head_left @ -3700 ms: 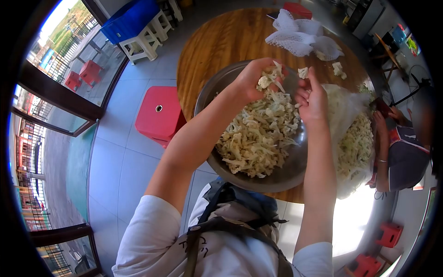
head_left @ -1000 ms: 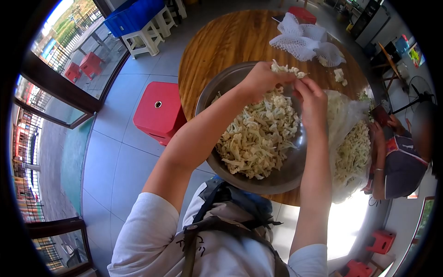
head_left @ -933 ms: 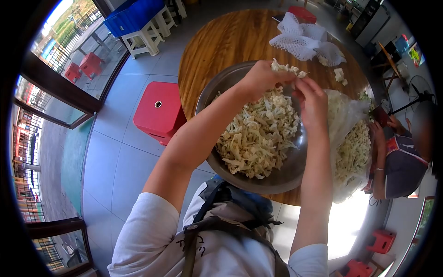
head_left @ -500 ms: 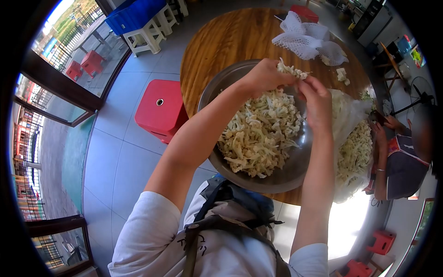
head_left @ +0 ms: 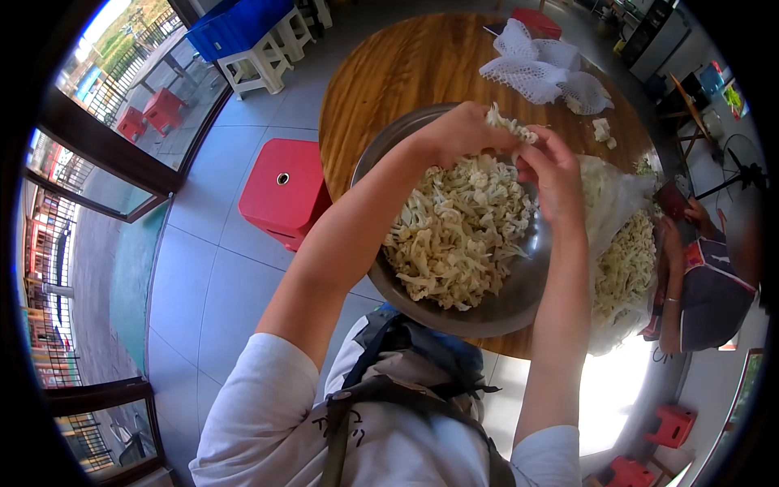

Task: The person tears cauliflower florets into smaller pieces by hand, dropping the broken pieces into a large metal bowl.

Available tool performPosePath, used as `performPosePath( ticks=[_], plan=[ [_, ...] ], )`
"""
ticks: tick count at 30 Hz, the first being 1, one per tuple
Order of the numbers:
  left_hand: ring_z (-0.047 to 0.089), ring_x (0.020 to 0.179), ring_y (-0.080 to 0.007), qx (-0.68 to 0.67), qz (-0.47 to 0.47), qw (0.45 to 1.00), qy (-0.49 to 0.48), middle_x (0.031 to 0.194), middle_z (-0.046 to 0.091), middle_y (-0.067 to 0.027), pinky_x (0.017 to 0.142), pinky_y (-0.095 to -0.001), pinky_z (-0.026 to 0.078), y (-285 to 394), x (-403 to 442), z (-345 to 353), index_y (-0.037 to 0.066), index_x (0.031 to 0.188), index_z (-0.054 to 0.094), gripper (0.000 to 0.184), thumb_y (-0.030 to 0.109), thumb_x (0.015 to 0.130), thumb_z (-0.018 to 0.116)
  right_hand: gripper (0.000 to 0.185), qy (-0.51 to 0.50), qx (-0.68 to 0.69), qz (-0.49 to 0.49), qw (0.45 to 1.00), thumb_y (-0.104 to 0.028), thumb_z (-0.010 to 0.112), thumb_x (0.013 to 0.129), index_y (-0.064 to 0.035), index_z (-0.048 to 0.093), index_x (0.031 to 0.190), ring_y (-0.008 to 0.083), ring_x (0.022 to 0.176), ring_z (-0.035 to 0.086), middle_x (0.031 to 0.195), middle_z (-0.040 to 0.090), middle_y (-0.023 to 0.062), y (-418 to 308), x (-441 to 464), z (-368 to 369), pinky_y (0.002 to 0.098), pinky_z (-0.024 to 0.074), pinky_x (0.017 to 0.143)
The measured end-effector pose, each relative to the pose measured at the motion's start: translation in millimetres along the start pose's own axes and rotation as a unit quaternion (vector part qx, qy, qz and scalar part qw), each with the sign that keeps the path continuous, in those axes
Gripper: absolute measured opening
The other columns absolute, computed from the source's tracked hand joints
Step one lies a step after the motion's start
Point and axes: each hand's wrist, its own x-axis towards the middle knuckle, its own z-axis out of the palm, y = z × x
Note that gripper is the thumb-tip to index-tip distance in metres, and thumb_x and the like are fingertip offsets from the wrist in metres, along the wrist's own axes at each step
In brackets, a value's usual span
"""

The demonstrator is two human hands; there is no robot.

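Two hands on one cauliflower sprig, above the bowl

We take the metal bowl (head_left: 519, 316) as our landmark. It sits at the near edge of the round wooden table (head_left: 389, 61), part-filled with loose cauliflower pieces (head_left: 454, 235). Over its far side, our left hand (head_left: 464, 134) grasps a cauliflower sprig (head_left: 505, 122), whose pale head shows past the fingers. Our right hand (head_left: 556, 174) pinches the sprig's right-hand end between thumb and fingers. The two hands are close together; we cannot tell whether they touch.

Right of the bowl: a clear plastic bag (head_left: 621, 195), with more cut cauliflower (head_left: 625, 268) showing in it. Beyond the bowl, to the right, white foam netting (head_left: 531, 65) lies crumpled, a few small florets (head_left: 603, 131) just beside it. Left of the bowl, on the floor, a red stool (head_left: 280, 191). Well beyond it on that side, a blue bin (head_left: 235, 28) rests on white stools (head_left: 253, 71).

Past the bag, right of the bowl, another person (head_left: 714, 300) has a hand at a dark red object (head_left: 672, 199), too small to identify.
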Motion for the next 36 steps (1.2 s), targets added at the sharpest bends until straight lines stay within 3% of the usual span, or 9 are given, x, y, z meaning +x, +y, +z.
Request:
performPosePath(
  ticks=[3,6,11,17,20,24,30,33,36],
  plan=[
    [0.051,0.060,-0.0087,0.033,0.002,0.999,-0.001,0.068,0.059,-0.0015,0.054,-0.0236,0.040,-2,0,-3,0.003,0.076,0.063,0.014,0.017,0.076,0.066,0.025,-0.009,-0.010,0.011,1.000,-0.008,0.060,0.080,-0.0003,0.057,0.104,0.0078,0.066,0.055,0.074,0.059,0.0023,2,1,-2,0.0199,0.0457,0.055],
    [0.051,0.059,-0.0093,-0.033,0.045,0.998,-0.040,0.068,0.058,-0.0018,0.053,-0.0235,0.040,2,-2,-1,0.003,0.077,0.063,0.015,0.017,0.075,0.067,0.023,-0.016,0.052,0.022,0.998,-0.007,0.061,0.080,-0.0004,0.058,0.102,0.0081,0.064,0.055,0.074,0.059,0.0028,1,1,-6,0.0197,0.0457,0.054],
    [0.050,0.057,-0.0104,-0.126,0.026,0.991,-0.032,0.070,0.057,-0.0025,0.050,-0.0244,0.040,8,-8,7,0.003,0.078,0.061,0.015,0.018,0.076,0.065,0.019,-0.038,0.198,0.047,0.978,-0.005,0.061,0.079,-0.0012,0.058,0.097,0.0078,0.063,0.056,0.075,0.060,0.0032,6,6,-11,0.0189,0.0460,0.054],
    [0.050,0.056,-0.0098,-0.274,0.019,0.962,-0.015,0.072,0.057,-0.0030,0.048,-0.0247,0.040,11,-12,21,0.003,0.078,0.060,0.015,0.018,0.077,0.063,0.019,0.023,0.223,-0.025,0.974,-0.003,0.061,0.078,-0.0005,0.058,0.097,0.0072,0.065,0.055,0.077,0.060,0.0027,8,4,2,0.0174,0.0459,0.058],
    [0.050,0.057,-0.0096,-0.297,0.026,0.954,-0.008,0.072,0.058,-0.0029,0.047,-0.0245,0.040,9,-10,24,0.003,0.078,0.060,0.015,0.018,0.077,0.063,0.020,0.008,0.275,-0.015,0.961,-0.002,0.060,0.079,0.0000,0.058,0.098,0.0072,0.066,0.055,0.078,0.060,0.0029,16,8,-2,0.0179,0.0459,0.059],
    [0.050,0.057,-0.0094,-0.261,0.029,0.965,0.009,0.072,0.058,-0.0028,0.046,-0.0245,0.040,13,-11,24,0.004,0.077,0.060,0.015,0.019,0.077,0.064,0.020,0.011,0.229,-0.021,0.973,-0.003,0.059,0.080,-0.0004,0.058,0.100,0.0080,0.067,0.055,0.078,0.060,0.0031,13,8,-4,0.0195,0.0461,0.059],
    [0.051,0.058,-0.0075,-0.099,0.008,0.995,0.026,0.071,0.058,-0.0019,0.045,-0.0225,0.036,22,-17,15,0.005,0.077,0.062,0.017,0.022,0.078,0.065,0.018,0.005,0.126,-0.025,0.992,-0.005,0.059,0.081,-0.0008,0.060,0.099,0.0086,0.068,0.056,0.078,0.060,0.0035,1,2,-4,0.0205,0.0465,0.060],
    [0.050,0.057,-0.0062,-0.092,-0.046,0.994,0.019,0.068,0.058,0.0002,0.043,-0.0215,0.033,32,-23,14,0.007,0.075,0.063,0.016,0.022,0.076,0.067,0.017,0.035,0.066,-0.044,0.996,-0.005,0.060,0.081,-0.0001,0.060,0.098,0.0088,0.068,0.056,0.079,0.061,0.0039,4,3,-3,0.0210,0.0467,0.060],
    [0.049,0.053,-0.0055,-0.179,-0.026,0.983,0.024,0.064,0.057,0.0018,0.041,-0.0205,0.030,18,-13,17,0.008,0.074,0.064,0.014,0.021,0.075,0.068,0.018,0.045,0.053,-0.056,0.996,-0.006,0.059,0.082,0.0005,0.060,0.098,0.0090,0.069,0.057,0.079,0.061,0.0040,5,4,-3,0.0214,0.0467,0.060]
  ],
)
